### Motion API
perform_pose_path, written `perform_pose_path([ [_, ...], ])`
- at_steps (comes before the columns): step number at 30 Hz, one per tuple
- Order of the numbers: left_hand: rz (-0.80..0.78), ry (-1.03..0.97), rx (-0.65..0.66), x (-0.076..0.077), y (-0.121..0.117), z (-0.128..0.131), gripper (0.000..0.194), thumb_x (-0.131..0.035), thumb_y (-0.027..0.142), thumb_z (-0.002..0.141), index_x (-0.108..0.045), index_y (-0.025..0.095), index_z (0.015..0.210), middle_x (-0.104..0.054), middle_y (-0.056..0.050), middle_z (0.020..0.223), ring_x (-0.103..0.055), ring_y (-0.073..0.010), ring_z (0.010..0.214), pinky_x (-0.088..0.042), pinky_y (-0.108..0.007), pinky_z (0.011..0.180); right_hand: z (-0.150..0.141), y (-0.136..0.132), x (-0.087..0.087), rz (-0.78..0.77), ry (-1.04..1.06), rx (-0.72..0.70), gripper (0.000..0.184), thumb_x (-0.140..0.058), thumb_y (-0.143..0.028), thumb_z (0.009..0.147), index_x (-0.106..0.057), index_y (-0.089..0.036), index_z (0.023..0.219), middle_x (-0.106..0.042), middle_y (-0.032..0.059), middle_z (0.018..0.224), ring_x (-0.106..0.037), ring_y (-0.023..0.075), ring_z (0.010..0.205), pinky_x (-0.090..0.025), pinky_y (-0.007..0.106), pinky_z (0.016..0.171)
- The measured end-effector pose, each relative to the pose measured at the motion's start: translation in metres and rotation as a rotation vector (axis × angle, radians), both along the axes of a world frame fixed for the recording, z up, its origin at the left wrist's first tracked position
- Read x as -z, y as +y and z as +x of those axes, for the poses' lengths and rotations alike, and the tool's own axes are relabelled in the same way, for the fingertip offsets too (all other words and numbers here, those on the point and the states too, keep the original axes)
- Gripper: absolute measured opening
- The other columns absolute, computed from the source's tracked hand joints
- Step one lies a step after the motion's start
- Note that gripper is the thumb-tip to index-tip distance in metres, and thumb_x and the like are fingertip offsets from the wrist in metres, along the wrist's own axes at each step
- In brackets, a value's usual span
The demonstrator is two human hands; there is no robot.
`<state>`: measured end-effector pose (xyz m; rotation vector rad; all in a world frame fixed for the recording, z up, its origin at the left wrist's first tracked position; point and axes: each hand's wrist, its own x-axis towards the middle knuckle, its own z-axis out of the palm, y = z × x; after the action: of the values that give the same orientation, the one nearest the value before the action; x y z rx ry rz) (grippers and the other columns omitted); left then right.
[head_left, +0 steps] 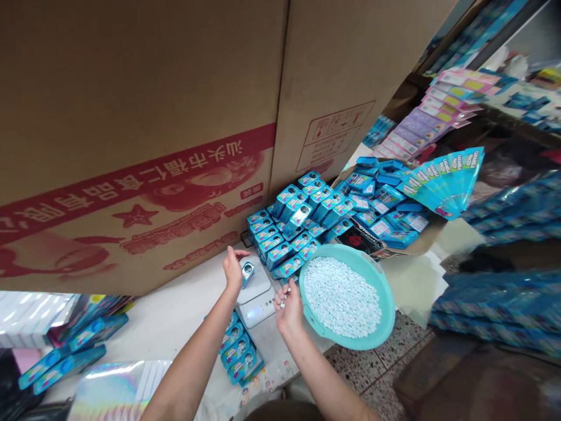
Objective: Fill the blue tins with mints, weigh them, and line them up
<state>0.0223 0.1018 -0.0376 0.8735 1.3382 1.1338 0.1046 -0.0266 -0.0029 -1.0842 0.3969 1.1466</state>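
Observation:
My left hand point(234, 270) is beside a small blue tin point(248, 273) with a round opening on top, on a white digital scale point(258, 310). Its fingers stretch out past the tin; whether they touch it I cannot tell. My right hand point(290, 309) is closed on a few small white tablets point(284, 297), between the scale and a turquoise basin point(385, 286). Many more white tablets point(344, 297) fill the basin. Close behind the scale, blue tins point(280, 252) stand in rows, with others stacked on them.
A large cardboard carton point(175, 88) walls off the far side. Right of the stacked tins, an open box holds jumbled blue packs point(385, 204) and fanned blue cards point(447, 178). Blue tins point(236, 354) stand in a row near the table's front edge. Flat packages point(65, 362) lie at left.

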Motion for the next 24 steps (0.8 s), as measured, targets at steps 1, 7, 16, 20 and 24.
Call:
perform_pose_path([
  [1, 0.022, 0.013, -0.018, -0.003, -0.002, -0.005, 0.056, -0.034, 0.052, 0.087, -0.063, 0.016, 0.057, -0.067, -0.01, 0.064, -0.064, -0.0178, 0.069, -0.047, -0.032, 0.078, 0.001, 0.0, 0.0, 0.0, 0.014, -0.011, 0.044, -0.058, -0.055, 0.073, -0.032, -0.022, 0.059, -0.03, -0.0118, 0.044, -0.027, 0.004, 0.036, -0.017, 0.018, 0.037],
  [7, 0.083, 0.203, -0.158, -0.009, -0.044, -0.062, 0.05, -0.037, 0.055, 0.085, -0.065, 0.016, 0.072, -0.067, -0.008, 0.077, -0.063, -0.019, 0.079, -0.046, -0.034, 0.083, 0.006, -0.001, 0.003, -0.003, 0.1, -0.076, 0.042, -0.056, -0.055, 0.073, -0.034, -0.022, 0.061, -0.028, -0.0125, 0.043, -0.025, 0.0046, 0.034, -0.016, 0.017, 0.034],
  [16, 0.014, 0.624, -0.092, 0.003, -0.151, -0.119, 0.039, -0.038, 0.05, 0.086, -0.063, 0.021, 0.081, -0.064, -0.005, 0.088, -0.057, -0.0221, 0.09, -0.042, -0.036, 0.086, 0.002, -0.004, 0.005, 0.001, 0.03, -0.142, 0.04, -0.053, -0.058, 0.076, -0.037, -0.022, 0.064, -0.032, -0.0112, 0.045, -0.029, 0.0055, 0.035, -0.018, 0.018, 0.034],
  [20, 0.075, 0.69, -0.07, 0.005, -0.161, -0.117, 0.034, -0.039, 0.047, 0.086, -0.063, 0.022, 0.085, -0.063, -0.006, 0.09, -0.055, -0.0227, 0.094, -0.04, -0.037, 0.089, 0.002, -0.006, 0.004, -0.017, 0.065, -0.125, 0.038, -0.053, -0.054, 0.077, -0.037, -0.022, 0.064, -0.031, -0.0119, 0.044, -0.028, 0.0051, 0.035, -0.018, 0.017, 0.034],
  [24, 0.15, 0.691, -0.033, 0.001, -0.144, -0.108, 0.028, -0.043, 0.044, 0.085, -0.063, 0.023, 0.083, -0.063, -0.006, 0.088, -0.055, -0.0228, 0.092, -0.04, -0.037, 0.088, 0.009, -0.016, 0.008, -0.029, 0.042, -0.104, 0.038, -0.054, -0.053, 0.077, -0.036, -0.022, 0.064, -0.03, -0.0121, 0.044, -0.027, 0.0049, 0.034, -0.016, 0.017, 0.034],
])
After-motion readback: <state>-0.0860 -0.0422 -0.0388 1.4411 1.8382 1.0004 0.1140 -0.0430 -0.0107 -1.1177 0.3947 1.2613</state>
